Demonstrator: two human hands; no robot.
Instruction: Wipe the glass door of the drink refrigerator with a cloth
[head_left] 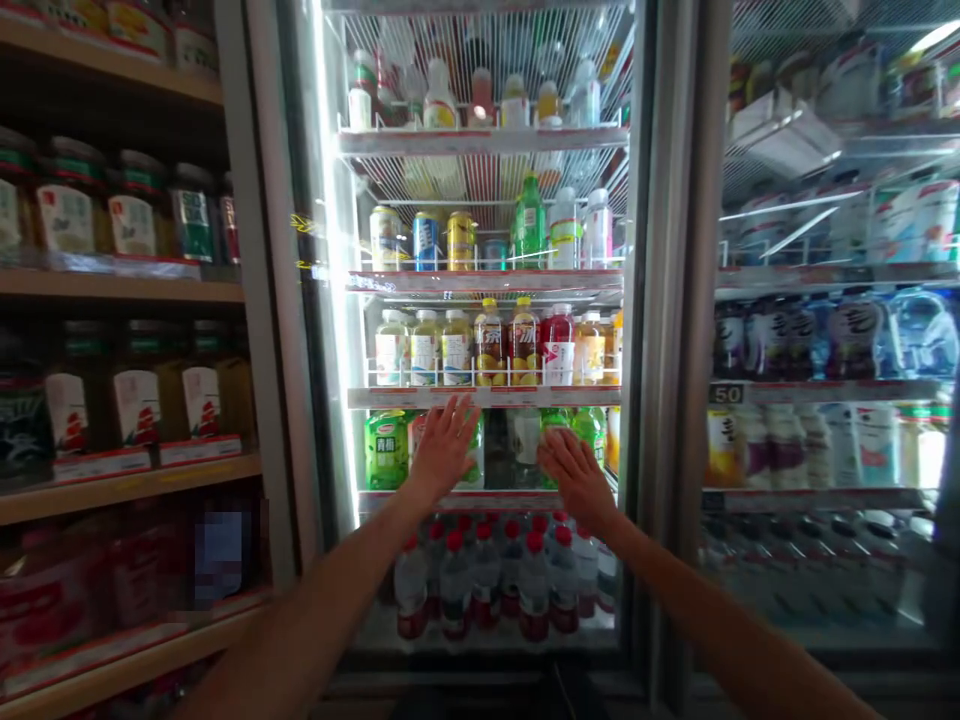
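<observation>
Both of my hands reach into the lit fridge at the second-lowest shelf. My left hand (444,447) is open with its fingers spread, in front of the green drink bottles (386,450) on the left. My right hand (574,468) has its fingers stretched out close together, pointing left. It partly covers green bottles (591,428) on the right, and I see nothing held in it. Between the hands, a pale container (526,436) stands deeper on the shelf beside a dark gap. Whether either hand touches a bottle is unclear.
Tea and juice bottles (489,345) line the shelf above, with cans (460,240) higher up. Red-capped bottles (486,562) crowd the fridge bottom. A metal door frame (671,330) stands right of the opening. Wooden shelves (127,285) with jars flank the left.
</observation>
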